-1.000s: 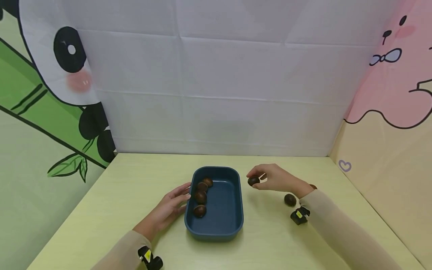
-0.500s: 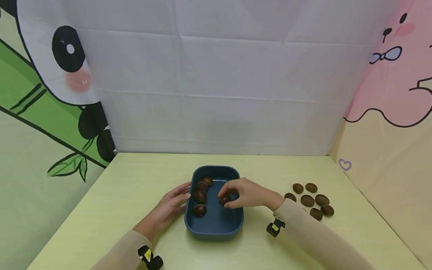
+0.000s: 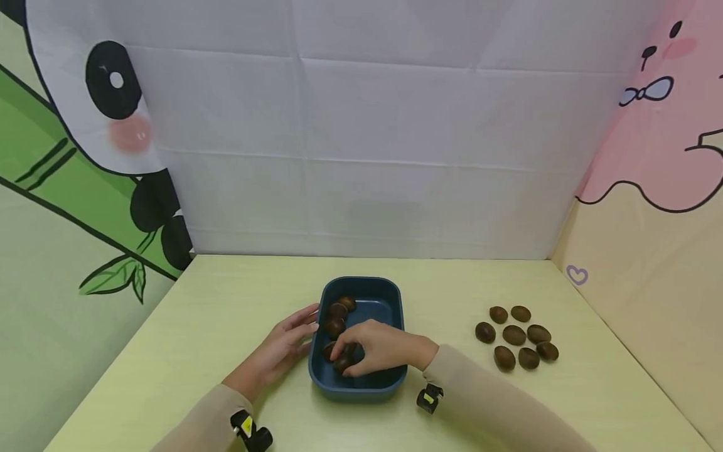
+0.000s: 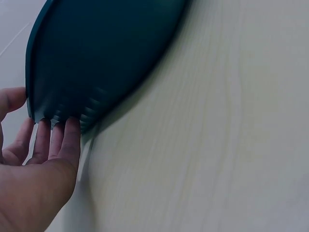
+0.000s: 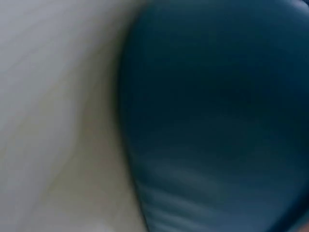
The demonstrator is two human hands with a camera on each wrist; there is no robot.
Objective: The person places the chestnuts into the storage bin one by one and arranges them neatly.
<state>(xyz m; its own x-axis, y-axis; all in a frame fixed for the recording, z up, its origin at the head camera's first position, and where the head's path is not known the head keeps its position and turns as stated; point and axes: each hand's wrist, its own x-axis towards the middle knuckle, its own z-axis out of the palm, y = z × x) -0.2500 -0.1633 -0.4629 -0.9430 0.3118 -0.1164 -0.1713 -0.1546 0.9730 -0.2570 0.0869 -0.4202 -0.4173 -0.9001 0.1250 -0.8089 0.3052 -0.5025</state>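
Note:
A blue rectangular container (image 3: 367, 394) stands on the table, with several brown chestnuts (image 3: 336, 327) lined along its left inside wall. My right hand (image 3: 378, 346) reaches over the right rim and pinches a chestnut (image 3: 342, 363) low inside, close to the front of that row. Straight fingers of my left hand (image 3: 285, 346) touch the container's left outer side. In the left wrist view, the left hand's fingertips (image 4: 72, 126) rest against the container wall (image 4: 111, 53). The right wrist view is filled by the blurred container side (image 5: 207, 111); the right hand's fingers are hidden there.
Several loose chestnuts (image 3: 514, 335) lie in a cluster on the table to the right. A white cloth wall (image 3: 361, 157) rises behind the pale table (image 3: 243, 282), with cartoon-printed panels on both sides.
My right hand has carried a chestnut leftward from beside the container, over its right rim, and down toward the row's front end. The left hand keeps its place.

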